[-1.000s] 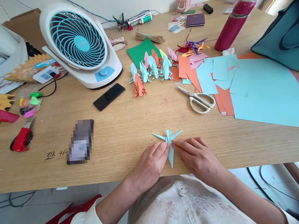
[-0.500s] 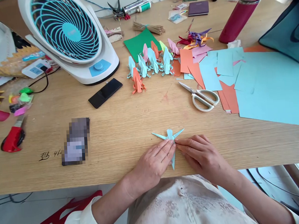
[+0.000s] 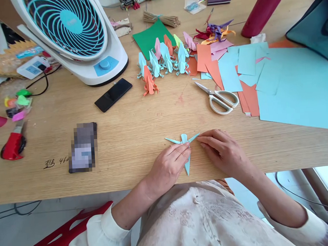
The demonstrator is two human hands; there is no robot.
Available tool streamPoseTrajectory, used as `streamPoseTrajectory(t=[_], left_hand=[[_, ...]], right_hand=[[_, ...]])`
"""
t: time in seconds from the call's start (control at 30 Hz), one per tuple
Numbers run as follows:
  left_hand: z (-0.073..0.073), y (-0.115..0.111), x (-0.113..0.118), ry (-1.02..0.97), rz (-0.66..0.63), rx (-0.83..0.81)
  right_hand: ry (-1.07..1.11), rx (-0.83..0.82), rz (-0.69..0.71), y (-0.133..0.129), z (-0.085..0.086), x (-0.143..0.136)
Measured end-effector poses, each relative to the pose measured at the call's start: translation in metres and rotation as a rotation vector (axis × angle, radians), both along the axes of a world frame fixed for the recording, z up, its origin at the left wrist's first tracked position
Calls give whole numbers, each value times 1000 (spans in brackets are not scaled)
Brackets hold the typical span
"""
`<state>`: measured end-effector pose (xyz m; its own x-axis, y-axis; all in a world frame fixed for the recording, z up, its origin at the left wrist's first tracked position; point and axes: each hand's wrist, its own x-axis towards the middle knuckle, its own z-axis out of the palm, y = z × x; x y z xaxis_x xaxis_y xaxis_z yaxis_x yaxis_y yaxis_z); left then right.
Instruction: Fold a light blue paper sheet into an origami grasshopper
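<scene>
A light-blue folded paper figure (image 3: 187, 165) lies on the table near its front edge, with two thin points spread at the far side and a longer point towards me. My left hand (image 3: 168, 163) presses its fingers together on the figure's middle, hiding part of the folds. At the tip of the right-hand thin point, my right hand (image 3: 222, 149) has thumb and forefinger closed in a pinch. Beyond both hands rest scissors (image 3: 219, 98) with white handles, blades pointing away to the left.
Several folded paper figures (image 3: 166, 58) stand near a green sheet (image 3: 151, 37). Blue paper (image 3: 297, 94) and orange scraps (image 3: 249, 100) lie right. A fan (image 3: 103, 69), a black phone (image 3: 113, 95), a blurred phone-like object (image 3: 82, 147) and a red-handled cutter (image 3: 12, 147) are left.
My right hand has slid from the figure's middle outwards and away from me to the tip of its right thin point. My left hand stays on the middle. The view has tilted slightly down.
</scene>
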<state>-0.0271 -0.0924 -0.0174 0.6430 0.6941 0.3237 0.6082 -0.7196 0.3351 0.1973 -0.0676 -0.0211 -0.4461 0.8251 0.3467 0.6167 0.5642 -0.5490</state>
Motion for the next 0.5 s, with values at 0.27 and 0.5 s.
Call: streamPoseTrajectory(t=[0.27, 0.5], left_hand=[[2, 9, -9, -58, -62, -71], [16, 36, -25, 69, -300, -19]], right_hand=[[-1, 13, 81, -27, 1, 3], [-145, 172, 168, -32, 1, -9]])
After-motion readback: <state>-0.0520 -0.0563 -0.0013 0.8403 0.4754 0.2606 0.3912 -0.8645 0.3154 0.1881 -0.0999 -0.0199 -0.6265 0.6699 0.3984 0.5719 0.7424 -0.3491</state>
